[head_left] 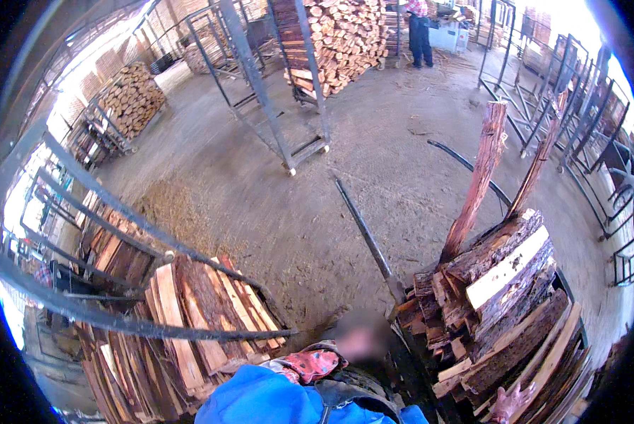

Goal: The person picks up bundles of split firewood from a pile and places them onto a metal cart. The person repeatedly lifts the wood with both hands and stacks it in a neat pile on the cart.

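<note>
A blue sleeve with a red patterned cuff reaches up from the lower edge. Where that cuff ends, a blurred patch covers what looks like my left hand; its fingers and anything in them cannot be made out. At the lower right my right hand rests with fingers apart on rough, bark-edged boards, gripping none that I can see. These boards are piled unevenly, and a pale-faced board lies near the top. Two upright timbers, one thick and reddish, one thinner, rise behind the pile.
Another stack of split boards stands at the left beside a curved-looking metal frame. A dark bar runs along the concrete floor. Metal racks, log stacks and a standing person are farther off.
</note>
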Demonstrator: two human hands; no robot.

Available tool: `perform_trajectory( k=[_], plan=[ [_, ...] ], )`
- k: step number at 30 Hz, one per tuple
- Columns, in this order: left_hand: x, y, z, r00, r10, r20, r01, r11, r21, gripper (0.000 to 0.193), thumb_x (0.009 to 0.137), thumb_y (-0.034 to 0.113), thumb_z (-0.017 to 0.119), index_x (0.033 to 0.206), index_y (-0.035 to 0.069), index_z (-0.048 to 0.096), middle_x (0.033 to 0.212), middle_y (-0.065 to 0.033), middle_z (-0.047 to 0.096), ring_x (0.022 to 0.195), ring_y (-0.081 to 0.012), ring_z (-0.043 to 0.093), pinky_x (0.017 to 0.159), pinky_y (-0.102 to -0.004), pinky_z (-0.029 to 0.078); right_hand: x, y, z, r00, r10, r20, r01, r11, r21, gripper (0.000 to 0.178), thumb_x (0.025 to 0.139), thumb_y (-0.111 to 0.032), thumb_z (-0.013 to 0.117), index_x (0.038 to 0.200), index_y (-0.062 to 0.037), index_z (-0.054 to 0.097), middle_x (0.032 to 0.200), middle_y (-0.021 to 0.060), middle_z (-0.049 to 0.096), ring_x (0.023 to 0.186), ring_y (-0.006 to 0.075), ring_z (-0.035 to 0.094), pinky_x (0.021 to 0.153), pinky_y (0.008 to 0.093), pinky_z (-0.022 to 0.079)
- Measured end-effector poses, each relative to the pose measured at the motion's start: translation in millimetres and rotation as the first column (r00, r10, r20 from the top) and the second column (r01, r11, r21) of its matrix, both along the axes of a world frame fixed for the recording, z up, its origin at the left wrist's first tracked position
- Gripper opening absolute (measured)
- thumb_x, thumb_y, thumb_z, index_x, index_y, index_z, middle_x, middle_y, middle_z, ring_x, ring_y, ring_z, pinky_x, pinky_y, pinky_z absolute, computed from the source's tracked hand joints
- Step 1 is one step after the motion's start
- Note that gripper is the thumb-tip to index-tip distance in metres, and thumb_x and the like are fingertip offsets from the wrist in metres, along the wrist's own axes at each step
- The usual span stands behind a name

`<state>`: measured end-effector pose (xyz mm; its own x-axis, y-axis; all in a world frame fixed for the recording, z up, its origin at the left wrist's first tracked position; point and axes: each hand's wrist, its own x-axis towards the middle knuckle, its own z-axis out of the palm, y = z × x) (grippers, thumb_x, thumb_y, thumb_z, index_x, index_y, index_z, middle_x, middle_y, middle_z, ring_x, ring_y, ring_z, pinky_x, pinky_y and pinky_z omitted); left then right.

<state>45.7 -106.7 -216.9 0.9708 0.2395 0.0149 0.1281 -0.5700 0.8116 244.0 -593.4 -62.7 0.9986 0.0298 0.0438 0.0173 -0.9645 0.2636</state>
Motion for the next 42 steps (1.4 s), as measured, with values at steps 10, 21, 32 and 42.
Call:
perform_trajectory(
  k=[10, 21, 32, 42],
  plan=[
    [82, 100, 1, 0.969, -0.247, 0.030, 0.244, 0.967, 0.069, 0.048, 0.077, 0.024, 0.068, 0.115, -0.004, 0.057, 0.106, -0.0263, 0.061, 0.102, -0.0401, 0.056, 0.092, -0.0454, 0.042, 32, 16, -39, 0.959, -0.210, 0.193, 0.077, 0.842, 0.534, 0.034, 0.091, -0.019, 0.056, 0.119, 0.0003, 0.060, 0.132, 0.0244, 0.048, 0.124, 0.0383, 0.045, 0.106, 0.0443, 0.035],
    [153, 130, 16, 0.919, -0.393, -0.017, 0.392, 0.910, 0.136, 0.058, 0.076, 0.028, 0.070, 0.120, -0.007, 0.056, 0.111, -0.0286, 0.061, 0.108, -0.0427, 0.055, 0.097, -0.0457, 0.042, -30, 154, -70, 0.853, -0.444, 0.274, 0.221, 0.783, 0.581, 0.039, 0.080, -0.022, 0.068, 0.113, -0.0016, 0.064, 0.123, 0.0239, 0.052, 0.117, 0.0388, 0.049, 0.100, 0.0437, 0.041],
    [160, 108, 9, 0.907, -0.395, -0.149, 0.419, 0.805, 0.420, 0.062, 0.071, 0.035, 0.071, 0.113, -0.008, 0.057, 0.112, -0.0266, 0.058, 0.107, -0.0428, 0.054, 0.096, -0.0478, 0.043, -45, 192, -69, 0.837, -0.519, 0.173, 0.382, 0.781, 0.494, 0.055, 0.074, -0.033, 0.069, 0.123, -0.0098, 0.058, 0.141, 0.0208, 0.034, 0.137, 0.0409, 0.023, 0.110, 0.0580, 0.022],
    [200, 125, -22, 0.799, -0.528, -0.288, 0.562, 0.487, 0.669, 0.061, 0.065, 0.038, 0.078, 0.112, 0.002, 0.062, 0.111, -0.0174, 0.062, 0.104, -0.0336, 0.059, 0.088, -0.0429, 0.048, -87, 196, -51, 0.761, -0.582, 0.288, 0.246, 0.670, 0.701, 0.046, 0.078, -0.025, 0.072, 0.115, 0.0009, 0.060, 0.130, 0.0265, 0.047, 0.126, 0.0444, 0.040, 0.105, 0.0478, 0.037]
  ],
)
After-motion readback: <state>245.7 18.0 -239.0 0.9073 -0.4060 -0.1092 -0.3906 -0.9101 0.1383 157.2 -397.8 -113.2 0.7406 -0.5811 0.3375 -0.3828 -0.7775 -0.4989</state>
